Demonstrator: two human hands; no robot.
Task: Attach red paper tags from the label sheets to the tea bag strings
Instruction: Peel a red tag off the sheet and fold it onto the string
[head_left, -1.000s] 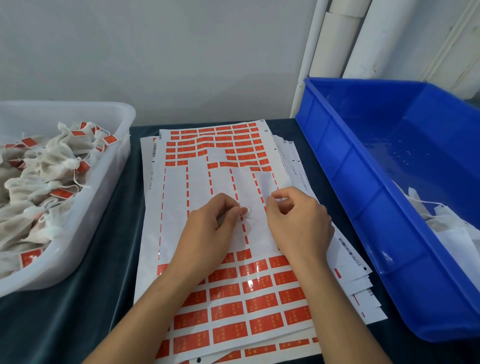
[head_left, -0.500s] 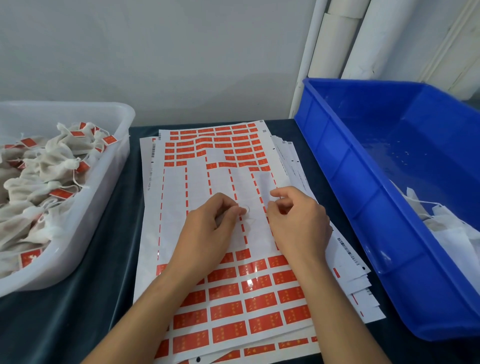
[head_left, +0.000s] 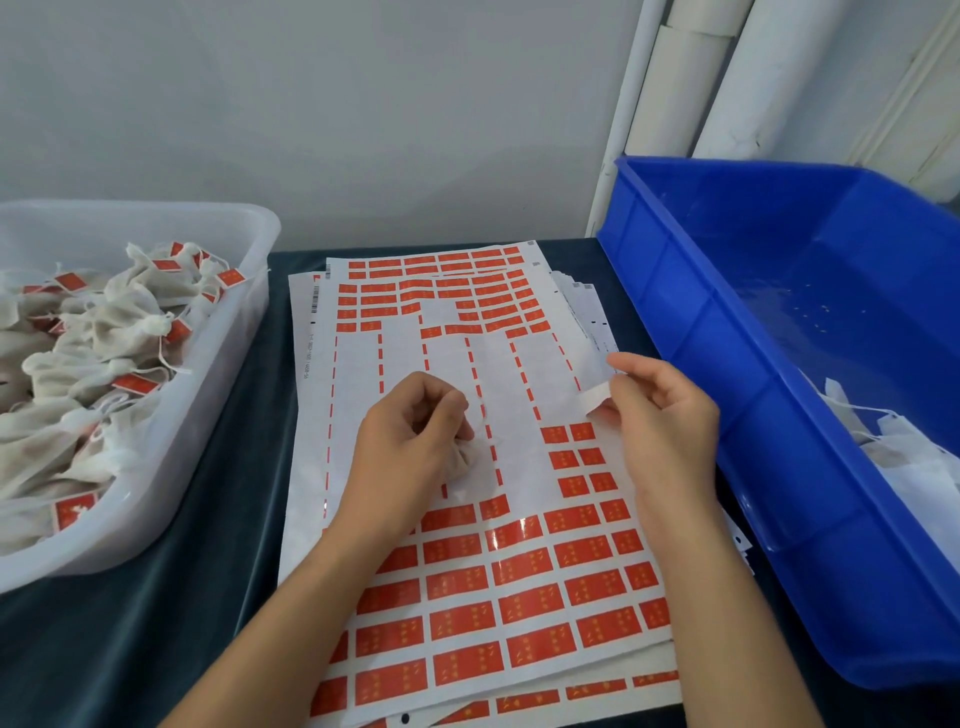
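A stack of label sheets (head_left: 519, 618) lies in the middle of the dark table, with rows of red tags at its near and far ends and a peeled bare stretch between. My left hand (head_left: 410, 447) rests on that bare stretch, fingers curled round a small white tea bag (head_left: 465, 464); its thin string is hard to make out. My right hand (head_left: 667, 421) hovers over the sheet's right edge and pinches a peeled tag (head_left: 597, 399) that shows its white back.
A translucent white tub (head_left: 244, 332) at the left holds several tea bags with red tags. A blue bin (head_left: 727, 395) at the right holds white tea bags (head_left: 904, 452) in its near corner. White pipes stand behind it against the wall.
My right hand has drawn away to the right from my left hand, lifting a tag off the sheet. The left hand has stayed in place with the tea bag.
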